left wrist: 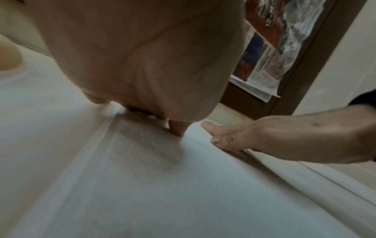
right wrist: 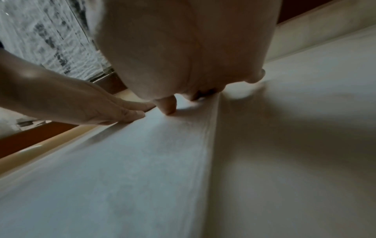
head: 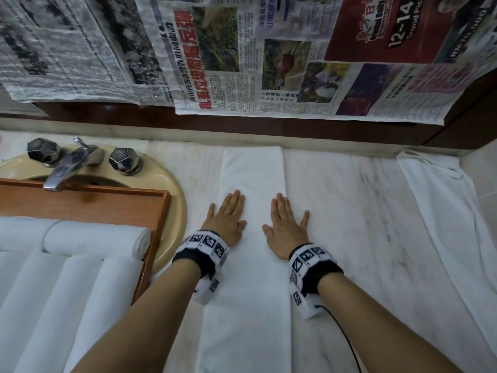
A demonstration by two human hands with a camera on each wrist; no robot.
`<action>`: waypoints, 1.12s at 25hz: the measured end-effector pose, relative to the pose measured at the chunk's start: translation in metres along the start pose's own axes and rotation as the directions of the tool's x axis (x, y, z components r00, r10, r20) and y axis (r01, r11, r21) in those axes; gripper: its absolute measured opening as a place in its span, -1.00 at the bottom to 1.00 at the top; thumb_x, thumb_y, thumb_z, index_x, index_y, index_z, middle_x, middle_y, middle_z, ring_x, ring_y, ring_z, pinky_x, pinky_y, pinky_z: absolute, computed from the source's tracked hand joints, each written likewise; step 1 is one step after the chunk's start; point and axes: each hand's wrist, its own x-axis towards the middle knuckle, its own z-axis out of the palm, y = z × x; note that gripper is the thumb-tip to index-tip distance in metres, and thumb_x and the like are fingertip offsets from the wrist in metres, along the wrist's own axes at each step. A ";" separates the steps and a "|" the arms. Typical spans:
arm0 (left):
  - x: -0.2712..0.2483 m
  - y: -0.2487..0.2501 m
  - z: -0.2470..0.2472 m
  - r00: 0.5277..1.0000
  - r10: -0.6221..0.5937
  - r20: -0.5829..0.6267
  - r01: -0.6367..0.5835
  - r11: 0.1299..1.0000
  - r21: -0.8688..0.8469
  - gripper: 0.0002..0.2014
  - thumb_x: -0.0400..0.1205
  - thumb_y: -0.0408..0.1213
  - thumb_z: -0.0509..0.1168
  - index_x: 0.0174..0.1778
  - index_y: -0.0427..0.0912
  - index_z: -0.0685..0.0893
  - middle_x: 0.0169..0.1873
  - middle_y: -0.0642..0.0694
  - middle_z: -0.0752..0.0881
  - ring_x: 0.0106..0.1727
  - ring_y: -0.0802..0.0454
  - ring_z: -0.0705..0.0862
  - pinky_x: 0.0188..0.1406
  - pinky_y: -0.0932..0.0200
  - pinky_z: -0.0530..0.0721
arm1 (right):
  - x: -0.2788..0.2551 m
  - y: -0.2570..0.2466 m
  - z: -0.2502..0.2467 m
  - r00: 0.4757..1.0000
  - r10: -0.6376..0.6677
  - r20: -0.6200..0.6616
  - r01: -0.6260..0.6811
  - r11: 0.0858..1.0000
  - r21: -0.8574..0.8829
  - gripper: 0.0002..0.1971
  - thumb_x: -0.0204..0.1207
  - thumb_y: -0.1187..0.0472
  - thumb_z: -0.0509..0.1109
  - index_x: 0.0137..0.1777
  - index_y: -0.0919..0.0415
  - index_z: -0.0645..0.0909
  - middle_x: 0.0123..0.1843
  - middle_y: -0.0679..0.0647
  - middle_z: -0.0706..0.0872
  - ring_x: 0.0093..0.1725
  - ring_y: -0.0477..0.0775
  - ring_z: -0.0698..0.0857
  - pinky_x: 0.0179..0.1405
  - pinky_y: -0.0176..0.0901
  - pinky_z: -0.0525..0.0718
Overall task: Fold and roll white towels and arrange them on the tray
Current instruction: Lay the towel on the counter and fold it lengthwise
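A white towel (head: pixel 250 292), folded into a long narrow strip, lies on the marble counter and runs from the back wall toward me. My left hand (head: pixel 228 214) lies flat on its left side with straight fingers. My right hand (head: pixel 286 224) presses flat on its right edge, fingers spread. In the left wrist view my left palm (left wrist: pixel 142 56) covers the towel (left wrist: pixel 183 193) and the right hand (left wrist: pixel 274 136) lies beside it. The right wrist view has the same towel (right wrist: pixel 132 177) under my right palm (right wrist: pixel 183 48). Several rolled white towels (head: pixel 94 239) fill the wooden tray (head: pixel 158 224) at left.
The tray sits over a beige sink (head: pixel 174 189) with a chrome faucet (head: pixel 64 165) and two dark knobs. Another loose white towel (head: pixel 443 224) is draped at the counter's right end. Newspaper sheets (head: pixel 269 63) hang on the wall behind the counter.
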 end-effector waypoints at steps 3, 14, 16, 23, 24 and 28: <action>0.036 -0.001 -0.024 1.000 -0.017 -0.001 0.017 0.999 0.039 -0.34 0.80 -0.08 -0.08 0.68 -0.05 -0.36 0.65 0.06 -0.41 0.68 0.11 -0.33 0.64 -0.16 -0.24 | 0.034 0.005 -0.022 1.000 -0.003 -0.001 0.003 1.000 -0.016 -0.31 0.75 -0.07 -0.10 0.69 0.19 -0.36 0.68 -0.01 -0.48 0.67 -0.04 -0.39 0.55 0.51 -0.29; -0.044 0.016 0.037 0.979 0.089 -0.183 -0.083 0.996 0.043 -0.39 0.80 -0.03 -0.12 0.71 -0.07 -0.24 0.68 -0.02 -0.33 0.70 -0.02 -0.29 0.65 -0.15 -0.22 | -0.022 0.020 0.013 0.988 -0.154 0.026 0.153 0.988 0.037 -0.29 0.73 -0.10 -0.01 0.71 0.11 -0.30 0.69 -0.06 -0.45 0.68 -0.04 -0.36 0.57 0.46 -0.29; -0.080 -0.014 0.068 0.972 -0.067 -0.226 0.050 0.995 -0.081 -0.39 0.79 0.04 -0.19 0.69 -0.01 -0.32 0.66 -0.02 -0.40 0.66 0.00 -0.40 0.65 -0.10 -0.34 | -0.047 0.039 0.027 1.000 -0.013 0.020 0.010 0.992 0.122 -0.29 0.74 -0.09 -0.04 0.70 0.13 -0.34 0.69 -0.03 -0.46 0.68 0.01 -0.37 0.59 0.43 -0.28; -0.140 0.001 0.121 0.970 0.095 -0.225 -0.096 0.995 0.007 -0.41 0.74 0.09 -0.34 0.69 0.07 -0.32 0.64 0.08 -0.41 0.65 0.05 -0.43 0.66 -0.20 -0.27 | -0.136 -0.007 0.096 0.993 -0.119 -0.005 0.119 0.991 0.058 -0.32 0.75 -0.08 -0.11 0.68 0.10 -0.42 0.66 -0.07 -0.52 0.64 -0.04 -0.46 0.57 0.46 -0.31; -0.146 -0.012 0.125 0.971 0.000 -0.241 -0.008 0.999 -0.033 -0.43 0.76 0.07 -0.30 0.69 0.10 -0.30 0.65 0.07 -0.40 0.66 0.02 -0.42 0.65 -0.22 -0.27 | -0.138 0.005 0.097 1.000 -0.024 -0.003 0.024 0.990 0.140 -0.32 0.75 -0.09 -0.12 0.68 0.10 -0.42 0.67 -0.05 -0.51 0.65 -0.02 -0.46 0.58 0.43 -0.31; -0.173 -0.032 0.125 0.910 -0.328 -0.254 0.283 0.938 -0.199 -0.39 0.78 0.04 -0.24 0.71 -0.08 -0.24 0.69 -0.13 -0.30 0.69 -0.09 -0.34 0.64 -0.28 -0.24 | -0.157 0.017 0.084 0.972 0.236 0.011 -0.231 0.936 0.265 -0.31 0.75 -0.09 -0.12 0.68 0.17 -0.40 0.67 -0.01 -0.50 0.67 0.04 -0.40 0.56 0.47 -0.31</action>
